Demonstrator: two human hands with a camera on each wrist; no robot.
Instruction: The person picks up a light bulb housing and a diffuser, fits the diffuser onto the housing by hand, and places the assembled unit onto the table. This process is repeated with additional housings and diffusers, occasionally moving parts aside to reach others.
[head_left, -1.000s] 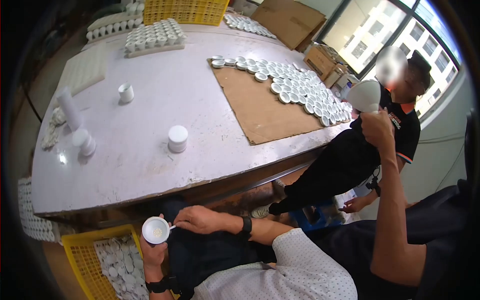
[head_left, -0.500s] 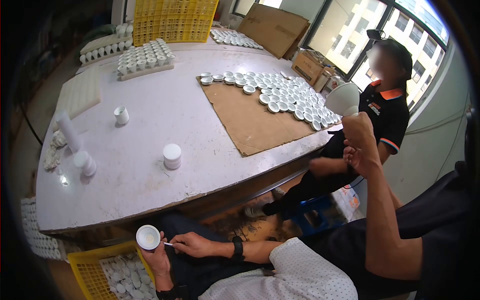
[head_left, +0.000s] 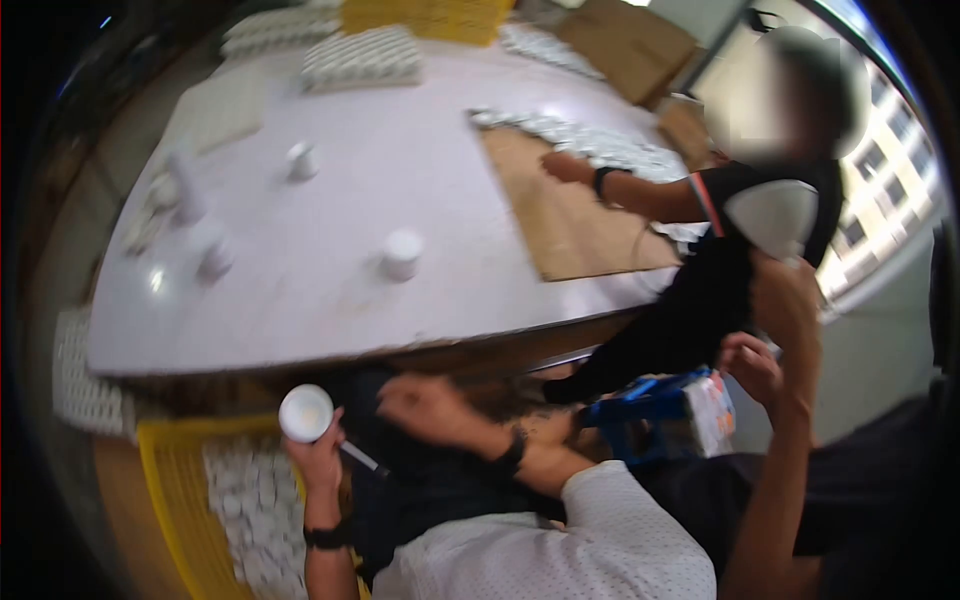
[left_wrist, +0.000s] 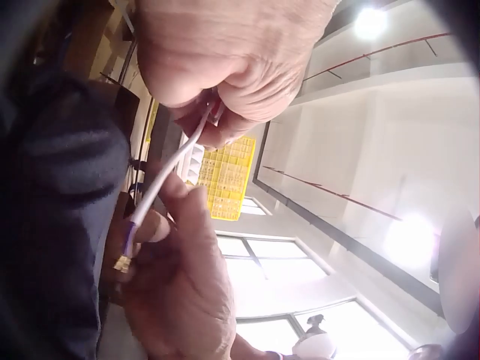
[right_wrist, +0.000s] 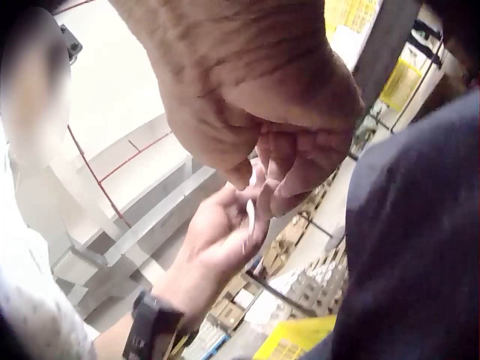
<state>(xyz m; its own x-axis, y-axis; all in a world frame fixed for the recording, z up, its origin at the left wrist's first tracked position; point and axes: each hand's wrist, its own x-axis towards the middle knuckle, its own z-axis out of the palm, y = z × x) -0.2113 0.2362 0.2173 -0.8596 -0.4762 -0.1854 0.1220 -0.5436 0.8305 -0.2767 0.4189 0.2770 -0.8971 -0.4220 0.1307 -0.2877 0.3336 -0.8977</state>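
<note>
In the head view my left hand (head_left: 318,463) holds a white round cup-shaped lamp part (head_left: 306,413), its open face up with a pale patch inside. From beneath it runs a white cable (head_left: 362,457). The left wrist view shows the cable (left_wrist: 165,176) coming out between my left fingers and ending in a purple wire and a gold-coloured tip (left_wrist: 122,263). My right hand (head_left: 430,408), blurred, is beside the cable's free end, fingers loosely bent and nothing visible in them. In the right wrist view my right hand (right_wrist: 277,112) partly covers the left.
A yellow crate (head_left: 165,500) of small white parts stands by my left forearm. Ahead, a table (head_left: 300,310) bears white jars, trays, and many white cups on cardboard (head_left: 570,235). At right, another person's raised hand grips a white cone-shaped lamp (head_left: 775,215); someone in black reaches over the table.
My right hand has let go of the cable and moved up and away from it. The cable now hangs out free. The person in black has stretched an arm over the table.
</note>
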